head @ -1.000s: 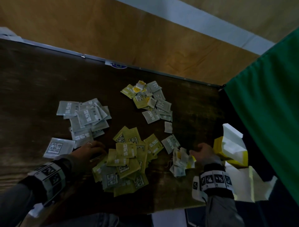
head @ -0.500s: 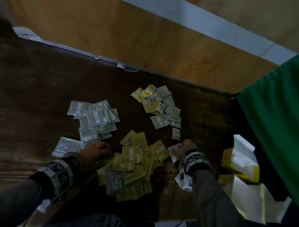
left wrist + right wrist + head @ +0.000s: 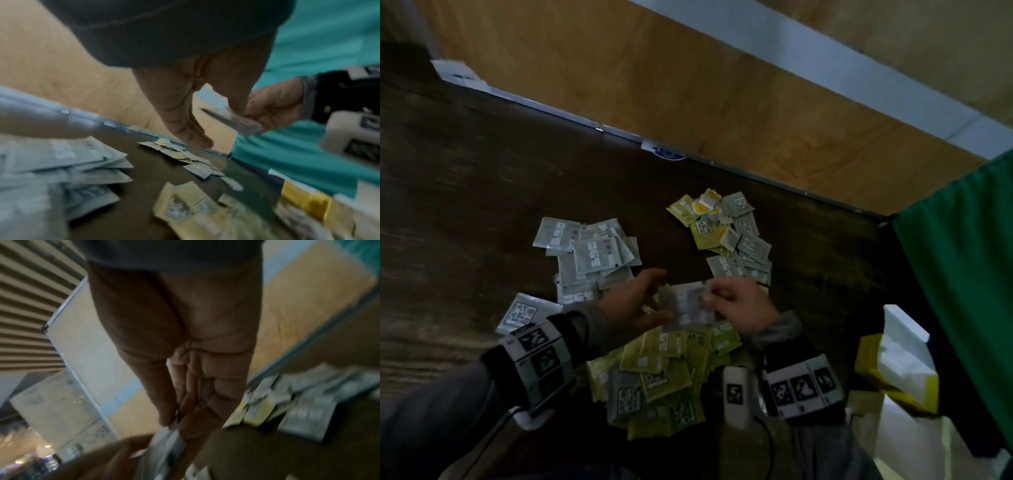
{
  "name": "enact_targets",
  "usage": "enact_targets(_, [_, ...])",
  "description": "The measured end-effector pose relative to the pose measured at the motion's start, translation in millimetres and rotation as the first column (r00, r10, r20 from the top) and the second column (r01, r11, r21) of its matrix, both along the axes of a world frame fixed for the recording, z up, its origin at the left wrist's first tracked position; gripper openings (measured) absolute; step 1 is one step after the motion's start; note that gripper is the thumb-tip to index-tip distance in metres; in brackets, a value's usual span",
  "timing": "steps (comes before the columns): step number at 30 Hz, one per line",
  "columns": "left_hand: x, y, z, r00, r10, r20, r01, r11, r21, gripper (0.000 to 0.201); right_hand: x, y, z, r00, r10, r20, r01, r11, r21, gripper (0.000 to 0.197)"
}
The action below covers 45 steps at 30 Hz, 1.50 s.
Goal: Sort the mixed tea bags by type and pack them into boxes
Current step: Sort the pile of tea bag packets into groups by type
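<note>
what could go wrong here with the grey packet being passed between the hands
1. The right hand pinches the grey packet by one edge only, and the left hand is open beside it. A loose grip could drop it onto the yellow-green pile right below, mixing types again.

2. The mixed heap lies just beyond the hands, so a sweeping sleeve might scatter it toward the grey stack.

Head view looks down; both close wrist views share the table [image 3: 482, 205].
</note>
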<state>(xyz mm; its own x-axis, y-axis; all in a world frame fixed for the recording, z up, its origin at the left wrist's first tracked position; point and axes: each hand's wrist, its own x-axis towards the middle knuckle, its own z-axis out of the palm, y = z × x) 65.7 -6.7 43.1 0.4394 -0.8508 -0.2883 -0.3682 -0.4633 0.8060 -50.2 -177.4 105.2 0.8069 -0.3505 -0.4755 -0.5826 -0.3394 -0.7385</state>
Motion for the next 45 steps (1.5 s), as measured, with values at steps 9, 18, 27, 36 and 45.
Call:
enact_targets(9, [57, 34, -17, 0.945, 0.175, 0.277, -0.232, 0.954, 0.188, 0.044, 25, -35, -44, 0.98, -0.126, -0.156, 0.104, 0.984, -0.142, 0.03])
enact_targets(18, [81, -17, -8, 0.934, -0.093, 0.346, -0.001, 0.965, 0.261, 0.036, 67, -124, -64, 0.878, -0.381, -0.288, 0.241, 0.874, -0.421, 0.056])
enact_targets(27, [130, -129, -26, 0.96, -0.062, 0.274, -0.065, 0.9, 0.43, 0.055, 147, -147, -76, 0.987, 0.004, -0.161, -0.09, 0.843, -0.53, 0.074])
enact_targets(36, [135, -143, -50, 0.954, -0.067, 0.292, -0.086, 0.873, 0.48, 0.062, 196, -131, -100, 0.87, 0.127, -0.476, -0.388, 0.772, -0.504, 0.046])
enact_targets(45, [116, -154, -39, 0.956, 0.033, 0.293, -0.139, 0.926, 0.351, 0.053, 144, -162, -75, 0.931, -0.36, 0.061, 0.365, 0.919, -0.151, 0.023])
